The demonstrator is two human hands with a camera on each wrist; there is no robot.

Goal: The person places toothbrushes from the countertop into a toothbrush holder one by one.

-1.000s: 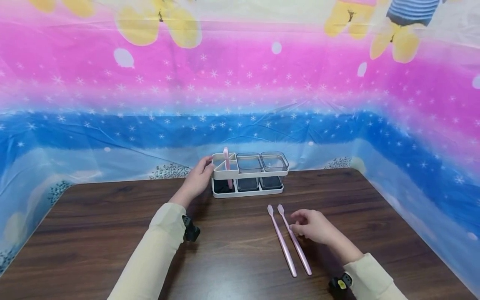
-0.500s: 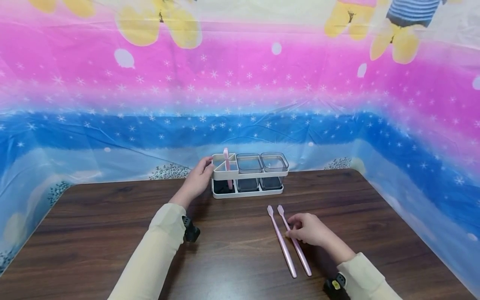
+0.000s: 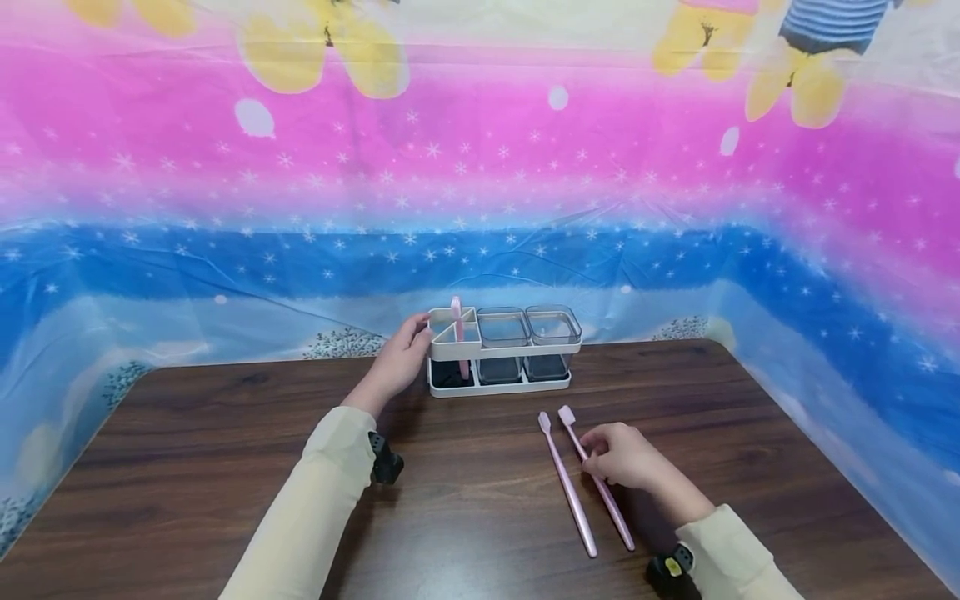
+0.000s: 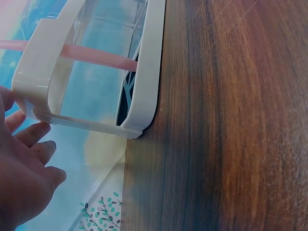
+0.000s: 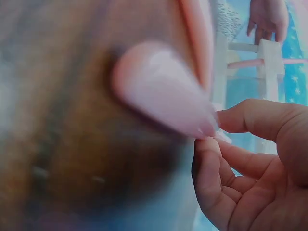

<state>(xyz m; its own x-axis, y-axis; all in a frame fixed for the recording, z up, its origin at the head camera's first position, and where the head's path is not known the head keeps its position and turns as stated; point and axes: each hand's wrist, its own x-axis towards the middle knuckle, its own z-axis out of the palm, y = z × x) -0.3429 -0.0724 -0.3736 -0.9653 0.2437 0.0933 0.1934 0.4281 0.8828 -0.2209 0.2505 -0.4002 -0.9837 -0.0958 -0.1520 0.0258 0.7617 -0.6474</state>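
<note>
A white two-tier toothbrush holder (image 3: 455,348) stands at the back of the table, one pink toothbrush upright in its divided left section. My left hand (image 3: 399,358) holds the holder's upper tier at its left end; in the left wrist view the fingertips (image 4: 36,134) lie around the tier's corner. With thumb and fingers, my right hand (image 3: 626,456) pinches a pink toothbrush (image 3: 617,515) around the middle of its handle. That handle's end looms blurred in the right wrist view. To its left a second pink toothbrush (image 3: 567,490) lies on the table.
Two clear square cups (image 3: 553,325) sit in the holder's middle and right places. The dark wood table (image 3: 457,492) meets a printed cloth backdrop (image 3: 480,183) behind and at the sides. The holder stands close to the back edge.
My right hand has closed on the right-hand toothbrush, whose bristle end has lifted slightly and whose handle end has shifted right. My left hand stays on the holder.
</note>
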